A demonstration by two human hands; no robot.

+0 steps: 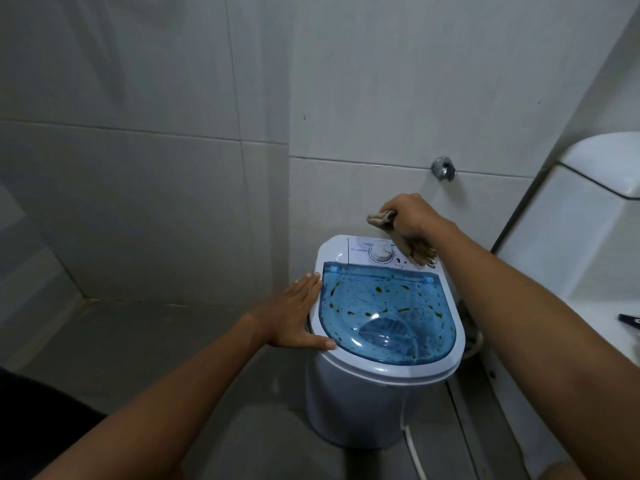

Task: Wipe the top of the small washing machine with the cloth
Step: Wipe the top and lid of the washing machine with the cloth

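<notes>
A small white washing machine point(360, 403) stands on the floor against the tiled wall. Its see-through blue lid point(384, 313) is spotted with brown dirt and water drops. A white control panel with a round dial point(381, 252) runs along the back of the top. My right hand point(407, 214) is above the panel's right end, shut on a bunched brownish cloth point(414, 251) whose loose end hangs down onto the panel. My left hand point(298, 315) lies flat with fingers spread against the machine's left rim, holding nothing.
A chrome wall tap point(443, 169) sticks out just above my right hand. A white toilet tank point(595, 216) stands close on the right. A white hose point(414, 452) runs down beside the machine. Grey tiled walls meet in a corner on the left.
</notes>
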